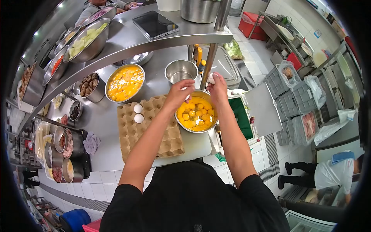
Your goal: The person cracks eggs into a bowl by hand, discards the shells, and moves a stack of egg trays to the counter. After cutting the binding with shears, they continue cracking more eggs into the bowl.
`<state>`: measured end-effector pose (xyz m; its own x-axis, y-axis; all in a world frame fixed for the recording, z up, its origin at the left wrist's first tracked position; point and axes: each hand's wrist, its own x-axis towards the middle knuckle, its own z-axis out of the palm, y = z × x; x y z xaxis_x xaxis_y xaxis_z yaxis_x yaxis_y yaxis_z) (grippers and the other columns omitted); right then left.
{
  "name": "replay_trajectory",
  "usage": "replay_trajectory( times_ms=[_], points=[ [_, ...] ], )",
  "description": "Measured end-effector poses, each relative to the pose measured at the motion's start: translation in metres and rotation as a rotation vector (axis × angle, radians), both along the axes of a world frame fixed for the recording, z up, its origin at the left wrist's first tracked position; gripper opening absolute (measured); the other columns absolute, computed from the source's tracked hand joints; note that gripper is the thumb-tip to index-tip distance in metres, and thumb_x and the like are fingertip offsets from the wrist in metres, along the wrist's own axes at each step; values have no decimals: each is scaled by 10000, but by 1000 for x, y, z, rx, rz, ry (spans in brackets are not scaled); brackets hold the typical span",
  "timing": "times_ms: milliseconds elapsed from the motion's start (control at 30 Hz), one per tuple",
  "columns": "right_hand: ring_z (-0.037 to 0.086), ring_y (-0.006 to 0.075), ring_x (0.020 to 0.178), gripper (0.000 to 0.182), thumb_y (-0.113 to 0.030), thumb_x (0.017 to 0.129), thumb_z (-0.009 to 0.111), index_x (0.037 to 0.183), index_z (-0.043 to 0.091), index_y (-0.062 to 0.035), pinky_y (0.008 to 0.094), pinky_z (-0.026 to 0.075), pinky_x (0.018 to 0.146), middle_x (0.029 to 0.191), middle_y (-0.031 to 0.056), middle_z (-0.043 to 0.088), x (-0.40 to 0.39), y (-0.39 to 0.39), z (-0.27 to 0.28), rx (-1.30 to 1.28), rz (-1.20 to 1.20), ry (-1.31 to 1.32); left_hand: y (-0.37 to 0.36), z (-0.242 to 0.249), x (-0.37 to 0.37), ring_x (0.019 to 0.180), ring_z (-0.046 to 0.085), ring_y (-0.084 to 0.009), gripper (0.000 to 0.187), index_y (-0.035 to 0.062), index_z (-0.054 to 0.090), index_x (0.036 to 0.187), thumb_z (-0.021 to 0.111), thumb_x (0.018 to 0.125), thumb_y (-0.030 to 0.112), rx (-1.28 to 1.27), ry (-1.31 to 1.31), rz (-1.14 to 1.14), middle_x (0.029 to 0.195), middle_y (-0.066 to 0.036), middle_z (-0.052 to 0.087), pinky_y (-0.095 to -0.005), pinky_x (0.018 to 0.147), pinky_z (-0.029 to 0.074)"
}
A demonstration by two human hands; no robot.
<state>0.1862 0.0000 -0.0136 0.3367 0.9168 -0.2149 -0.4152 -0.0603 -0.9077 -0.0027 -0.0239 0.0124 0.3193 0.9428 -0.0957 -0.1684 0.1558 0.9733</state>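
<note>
My left hand [181, 95] is closed over the left rim of a metal bowl [193, 132], with a bit of white eggshell [188, 96] showing at the fingers. Above the bowl's right side, my right hand [218, 88] pinches another white piece of eggshell [211, 79]; whether it is whole or broken is hard to see. Several egg yolks [196, 113] lie in the bowl below. Left of it, under my left forearm, is a cardboard egg tray [129, 133] holding two white eggs [138, 113]. A deep metal pot [181, 72] stands just behind the bowl.
A second bowl of yolks [125, 83] sits behind the tray. The overhead steel shelf [162, 46] carries a tablet [155, 24] and food bowls. A shelf post [209, 63] rises near my right hand. Containers of meat [66, 154] stand left. Two people are farther off.
</note>
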Motion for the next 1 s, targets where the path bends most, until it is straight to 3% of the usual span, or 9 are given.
replay_trajectory(
  times_ms=[133,233,400,467,500,600,833,967,1000],
  points=[
    [574,113,679,322,-210,986,601,1268,557,-62,249,488,593,876,8,628,15,-38,16,98,245,242,6,15,17,700,580,-74,486,95,578,1351,693,881,141,238,287,-58,1086,-31,646,-224,570,481],
    [597,92,679,300,-210,971,633,1219,645,-41,235,504,625,916,16,654,17,-48,21,42,505,42,16,16,16,853,663,-149,367,134,693,1201,690,834,142,414,395,-262,1045,-66,709,-293,733,534],
    [642,126,701,382,-240,902,721,1210,671,-21,265,518,670,883,69,696,16,-59,41,32,621,-373,-7,11,5,899,695,-220,323,102,706,1140,673,820,132,513,450,-142,998,-91,728,-338,804,532],
    [688,235,781,442,-258,853,759,1202,665,-3,339,529,743,900,136,711,13,-65,47,240,526,-1025,-10,0,-3,911,683,-291,295,90,706,1099,660,810,120,732,521,-17,986,-110,713,-367,810,533],
    [693,323,890,467,-268,822,774,1186,665,4,384,516,811,984,184,698,8,-70,61,150,550,-1032,-15,4,-8,902,662,-332,279,86,699,1081,647,808,115,768,565,-10,980,-114,696,-396,809,533],
    [683,345,933,444,-262,827,766,1179,672,-9,371,516,813,1049,192,682,0,-77,67,213,548,-1160,-21,6,-15,914,656,-329,290,94,694,1095,641,810,114,831,622,-14,997,-109,683,-405,810,530],
    [672,285,914,400,-267,863,725,1175,669,-24,350,530,750,1076,179,672,25,-92,72,314,258,-1039,-23,29,32,960,670,-319,399,86,670,1184,682,786,84,927,498,21,1072,-122,681,-362,834,538],
    [658,323,1007,450,-280,885,698,1251,622,-29,368,531,827,1169,198,660,87,-108,67,46,90,-1115,-17,20,104,911,682,-265,477,57,597,1296,700,840,152,984,545,104,1090,-101,676,-349,802,538],
    [637,341,1057,470,-279,893,687,1285,593,-36,387,517,876,1211,201,640,98,-112,56,76,-37,-1295,-6,-4,120,893,666,-220,499,38,561,1331,687,879,208,679,403,9,1088,-79,666,-334,791,532]
  ],
)
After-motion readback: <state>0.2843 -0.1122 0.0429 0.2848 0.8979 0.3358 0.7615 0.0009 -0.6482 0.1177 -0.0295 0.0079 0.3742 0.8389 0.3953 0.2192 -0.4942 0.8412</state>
